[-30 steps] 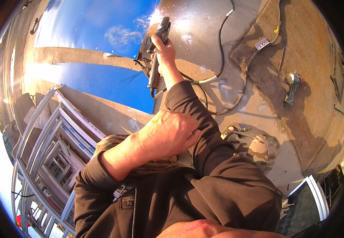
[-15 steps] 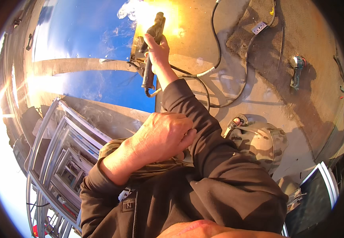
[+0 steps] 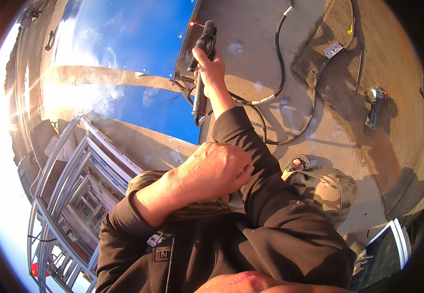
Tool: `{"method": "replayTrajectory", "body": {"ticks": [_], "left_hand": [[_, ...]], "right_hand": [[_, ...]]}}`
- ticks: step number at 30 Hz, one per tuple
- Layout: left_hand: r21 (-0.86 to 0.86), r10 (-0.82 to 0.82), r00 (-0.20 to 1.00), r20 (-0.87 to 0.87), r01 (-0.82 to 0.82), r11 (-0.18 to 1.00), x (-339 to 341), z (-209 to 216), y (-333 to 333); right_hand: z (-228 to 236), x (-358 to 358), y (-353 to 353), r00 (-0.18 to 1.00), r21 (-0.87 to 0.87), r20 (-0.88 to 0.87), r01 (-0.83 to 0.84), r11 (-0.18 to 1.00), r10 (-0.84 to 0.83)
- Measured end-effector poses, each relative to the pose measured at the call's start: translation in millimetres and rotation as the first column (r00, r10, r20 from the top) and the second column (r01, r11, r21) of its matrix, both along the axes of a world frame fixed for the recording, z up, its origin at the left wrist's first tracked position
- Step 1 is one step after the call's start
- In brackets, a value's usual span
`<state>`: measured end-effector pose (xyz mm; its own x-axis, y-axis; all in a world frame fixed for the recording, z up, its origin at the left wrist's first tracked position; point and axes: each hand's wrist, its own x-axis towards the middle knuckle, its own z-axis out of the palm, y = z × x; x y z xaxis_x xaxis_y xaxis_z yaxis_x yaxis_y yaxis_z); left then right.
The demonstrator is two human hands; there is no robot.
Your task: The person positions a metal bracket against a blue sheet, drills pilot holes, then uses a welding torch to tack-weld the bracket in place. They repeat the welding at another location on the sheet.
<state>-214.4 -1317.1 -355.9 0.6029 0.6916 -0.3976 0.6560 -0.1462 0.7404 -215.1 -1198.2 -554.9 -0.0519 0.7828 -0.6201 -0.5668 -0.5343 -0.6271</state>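
Your right hand [image 3: 214, 73] has the black welding holder [image 3: 200, 93], just right of the right edge of the upper blue sheet [image 3: 138, 34]. The holder is long and thin. Its head points away from you and leans a little to the right, and its tail end points back toward you. A thin rod [image 3: 199, 24] sticks out to the left from near the head. Its tip glows red by the dark right edge of that sheet; I cannot tell if they touch.

The fingers of your right hand are wrapped tight around the holder, with the thumb along the left side, toward the head. Your right arm reaches forward and to the left, with the sleeve [image 3: 270, 176] down to the wrist.

Your left hand [image 3: 217, 168] lies across in front of your right arm, back of the hand up. Its fingers are curled in like a fist. I cannot tell if anything is inside.

The lower blue sheet [image 3: 143, 105] has its near right corner close to the holder's tail. A black cable [image 3: 280, 58] bends over the floor [image 3: 251, 44] to the right.
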Motion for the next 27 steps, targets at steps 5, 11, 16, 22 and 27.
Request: {"method": "replayTrajectory", "body": {"ticks": [5, 11, 16, 22, 27], "left_hand": [[0.039, 0.023, 0.999, 0.036, -0.025, 0.999, -2, -2, -2], [0.064, 0.021, 1.000, 0.024, -0.022, 0.998, -5, -3, -5], [0.059, 0.012, 1.000, 0.021, -0.013, 0.998, -6, -2, -6], [0.061, 0.014, 1.000, 0.027, -0.015, 0.998, -8, -1, -7], [0.063, 0.016, 1.000, 0.026, -0.017, 0.998, -8, 0, -6]], "right_hand": [[-3, -4, -1, 0.999, 0.000, -0.007, -0.036, 0.999, 0.036], [-3, -8, -2, 0.999, -0.014, -0.005, -0.054, 0.998, 0.054], [-4, -8, -1, 0.998, -0.021, -0.005, -0.060, 0.998, 0.060], [-7, -10, 0, 0.998, -0.016, 0.018, -0.067, 0.998, 0.067], [-8, -12, 0, 0.998, 0.002, 0.012, -0.057, 0.998, 0.057]]}}
